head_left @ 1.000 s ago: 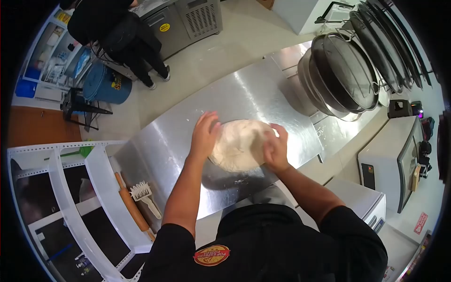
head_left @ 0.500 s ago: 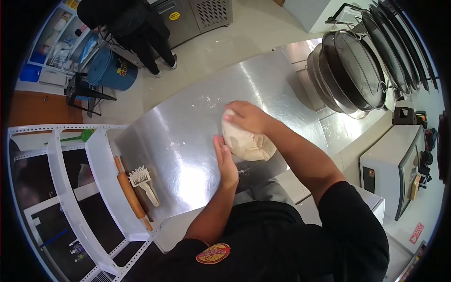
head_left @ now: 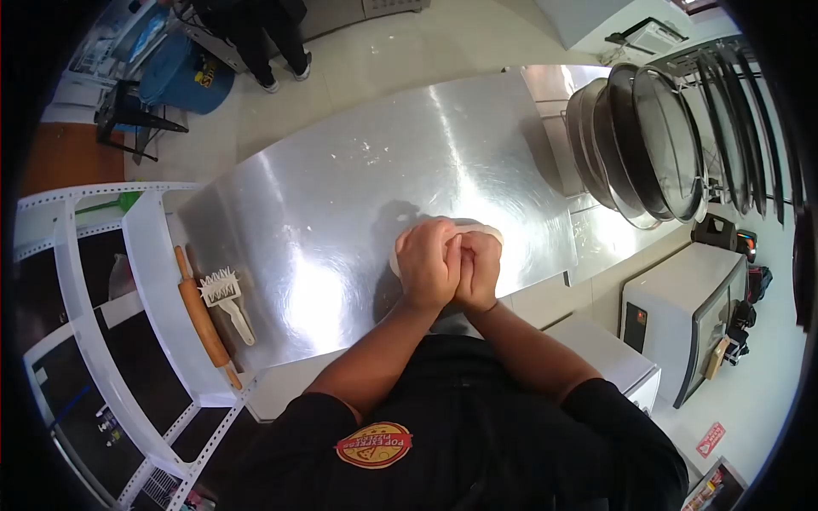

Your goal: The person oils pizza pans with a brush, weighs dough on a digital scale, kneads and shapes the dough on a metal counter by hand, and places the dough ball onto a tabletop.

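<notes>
Dough (head_left: 487,229) lies on the steel table near its front edge, mostly hidden under my two hands; only its pale rim shows at the top and left. My left hand (head_left: 428,262) presses on it from the left, fingers curled over. Against it, side by side, my right hand (head_left: 480,266) bears down on the same dough with its fingers bent. Fingertips of both hands are largely out of sight.
On the table's left side are a wooden rolling pin (head_left: 203,319) and a white spiked dough docker (head_left: 226,298). White shelving (head_left: 162,315) borders that side. Round pans (head_left: 626,145) are stacked at right. A person in dark trousers (head_left: 256,43) stands beyond the table.
My hands have come together on top of the dough and press it down nearer to me. Before, they held it from two sides, the right hand at its far end. The view has shifted.
</notes>
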Available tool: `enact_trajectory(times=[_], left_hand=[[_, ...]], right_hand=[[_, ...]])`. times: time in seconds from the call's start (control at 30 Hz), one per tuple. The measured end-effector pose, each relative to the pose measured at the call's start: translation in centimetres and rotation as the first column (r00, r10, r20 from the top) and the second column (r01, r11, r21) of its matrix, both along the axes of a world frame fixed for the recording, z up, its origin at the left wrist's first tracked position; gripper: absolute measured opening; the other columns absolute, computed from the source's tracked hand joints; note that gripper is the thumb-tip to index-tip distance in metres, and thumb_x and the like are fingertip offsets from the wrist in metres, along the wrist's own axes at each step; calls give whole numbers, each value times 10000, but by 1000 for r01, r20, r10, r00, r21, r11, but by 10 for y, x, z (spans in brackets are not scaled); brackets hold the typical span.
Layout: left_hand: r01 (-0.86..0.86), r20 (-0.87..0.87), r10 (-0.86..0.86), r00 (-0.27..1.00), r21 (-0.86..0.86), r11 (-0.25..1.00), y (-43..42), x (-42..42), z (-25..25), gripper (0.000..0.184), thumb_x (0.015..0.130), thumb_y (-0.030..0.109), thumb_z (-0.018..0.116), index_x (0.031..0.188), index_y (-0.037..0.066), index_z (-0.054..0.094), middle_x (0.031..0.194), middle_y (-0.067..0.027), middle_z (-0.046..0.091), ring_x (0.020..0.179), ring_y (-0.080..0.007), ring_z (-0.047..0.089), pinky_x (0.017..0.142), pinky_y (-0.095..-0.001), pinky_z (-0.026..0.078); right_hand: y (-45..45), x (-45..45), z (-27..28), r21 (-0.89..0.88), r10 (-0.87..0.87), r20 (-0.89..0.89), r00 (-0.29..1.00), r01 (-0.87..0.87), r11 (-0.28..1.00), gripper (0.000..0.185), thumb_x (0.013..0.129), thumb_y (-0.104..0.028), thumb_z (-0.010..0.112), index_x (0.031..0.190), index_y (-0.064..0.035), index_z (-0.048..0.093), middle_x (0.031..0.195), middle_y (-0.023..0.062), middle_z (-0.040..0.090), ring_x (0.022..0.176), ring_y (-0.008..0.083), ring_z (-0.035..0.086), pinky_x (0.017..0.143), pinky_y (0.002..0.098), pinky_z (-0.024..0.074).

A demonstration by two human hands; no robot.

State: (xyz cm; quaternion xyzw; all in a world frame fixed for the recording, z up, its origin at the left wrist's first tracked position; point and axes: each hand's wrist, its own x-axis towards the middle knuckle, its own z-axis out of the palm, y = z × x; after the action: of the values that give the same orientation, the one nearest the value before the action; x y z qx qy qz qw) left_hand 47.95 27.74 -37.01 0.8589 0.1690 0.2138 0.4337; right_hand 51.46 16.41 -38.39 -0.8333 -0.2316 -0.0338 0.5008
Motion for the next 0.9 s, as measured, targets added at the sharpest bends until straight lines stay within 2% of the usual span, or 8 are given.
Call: enact_trajectory(times=[0.07,0.2,0.5,0.6,0.63,0.7,0.73,0.9], left_hand=[[-21,229,-34,973,230,973,3,10,-19,112,995,137,607,1067,87,675,1009,-103,738,908,-327,691,871,-438,491],[-44,198,-8,980,252,967,24,54,-46,109,973,110,604,1068,100,656,995,-81,736,921,-317,695,922,-482,471],[-208,58,200,978,275,939,57,118,-68,86,970,160,621,1016,125,686,945,-86,734,896,-318,692,897,-463,488],[-23,-315,113,942,275,961,59,107,-51,170,1014,176,589,1072,52,689,1045,-139,743,952,-369,689,900,-492,502],[-23,-302,111,947,280,960,64,102,-44,170,1014,176,589,1072,52,689,1045,-139,743,952,-369,689,900,-492,502],[219,-152,-196,969,153,964,85,83,-33,220,1023,181,592,1142,34,706,1079,-152,751,1013,-353,710,974,-487,502],[341,-69,-335,940,95,935,94,72,-35,249,1027,184,594,1177,26,714,1097,-159,755,1044,-346,721,1010,-484,502],[198,-17,-210,978,-267,943,114,25,-79,366,1055,176,587,1375,8,641,1269,-181,725,1205,-299,686,1116,-426,463]], right_hand=[[-4,9,-24,-48,46,167,985,-39,998,131,911,-60,579,1015,-46,655,1099,139,732,1044,354,661,896,457,472],[22,64,-31,-93,40,354,934,-7,996,174,842,-79,617,1011,-70,659,1094,91,728,1027,341,657,936,486,437],[56,109,-45,-159,-65,360,931,129,979,208,824,-76,609,1023,-96,668,1122,86,723,1090,317,654,946,469,436],[48,103,-40,-152,-4,103,995,19,988,252,883,-60,582,1119,-57,669,1178,114,727,1156,353,646,1031,460,433],[36,103,-37,-146,-8,116,993,25,989,252,883,-60,582,1119,-57,669,1178,114,727,1156,353,646,1031,460,433],[-8,99,-32,413,211,-314,926,-67,908,298,986,-120,558,1259,-41,650,1282,141,693,1237,369,615,1160,452,372],[-30,96,-28,405,209,-315,926,-69,912,298,986,-120,558,1259,-41,650,1282,141,693,1237,369,615,1160,452,372],[-47,71,-56,-227,-81,59,995,92,970,444,1059,-249,567,1429,-2,560,1392,202,627,1300,403,576,1179,469,377]])
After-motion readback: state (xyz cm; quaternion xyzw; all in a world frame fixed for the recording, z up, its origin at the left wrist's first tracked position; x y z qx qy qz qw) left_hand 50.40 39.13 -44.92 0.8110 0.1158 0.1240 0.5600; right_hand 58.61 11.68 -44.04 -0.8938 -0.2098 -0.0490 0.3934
